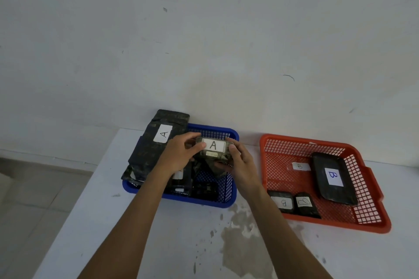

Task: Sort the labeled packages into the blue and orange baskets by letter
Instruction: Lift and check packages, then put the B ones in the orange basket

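Dark package (213, 150) gripped between left hand (179, 154) and right hand (240, 163).

The light is soft and even, not very bright, and has a cool grey-blue look. The big pale painted wall (204, 41) is darker at the left and lighter near the middle. A faint shadow sits on it just above the blue plastic mesh basket (226, 201). The flat white table top (90, 222) shows no strong glare. The picture bends at its edges, so the table's sides lean. Small details look a bit soft.
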